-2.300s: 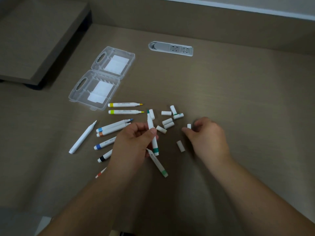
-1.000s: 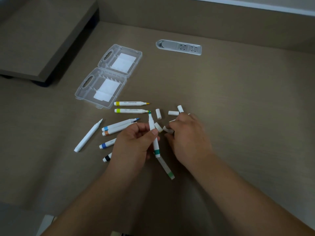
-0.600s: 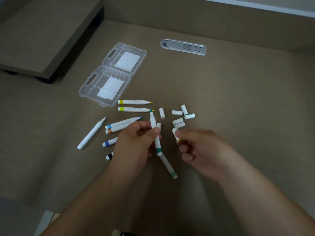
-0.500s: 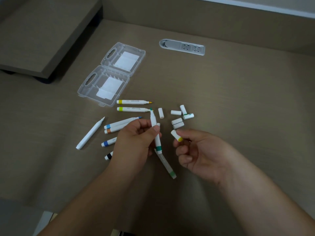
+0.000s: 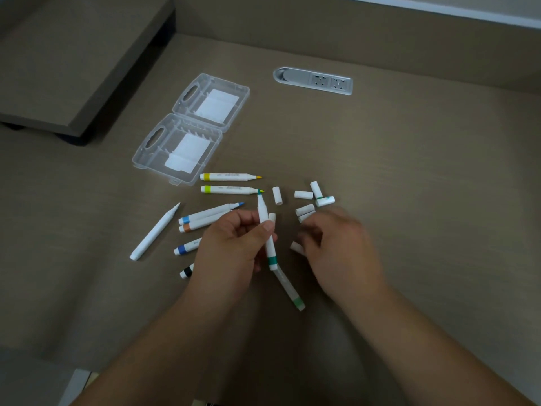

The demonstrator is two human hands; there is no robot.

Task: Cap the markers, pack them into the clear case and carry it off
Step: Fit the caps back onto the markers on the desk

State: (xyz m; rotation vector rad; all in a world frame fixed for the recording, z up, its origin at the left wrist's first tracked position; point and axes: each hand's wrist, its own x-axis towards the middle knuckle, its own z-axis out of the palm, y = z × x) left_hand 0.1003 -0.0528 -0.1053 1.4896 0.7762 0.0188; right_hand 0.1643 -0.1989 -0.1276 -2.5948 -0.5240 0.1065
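My left hand pinches the uncapped green marker above the table. My blurred right hand curls by a cap; I cannot tell its grip. The clear case lies open beyond.

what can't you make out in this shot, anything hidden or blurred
Head view only:
- Right hand: motion-blurred; whether it holds the cap at its fingertips is unclear.
- Black-banded marker: mostly hidden under the left hand.
- Dark-blue-banded marker: tip end hidden by that hand.
- Marker printing: too small to read.
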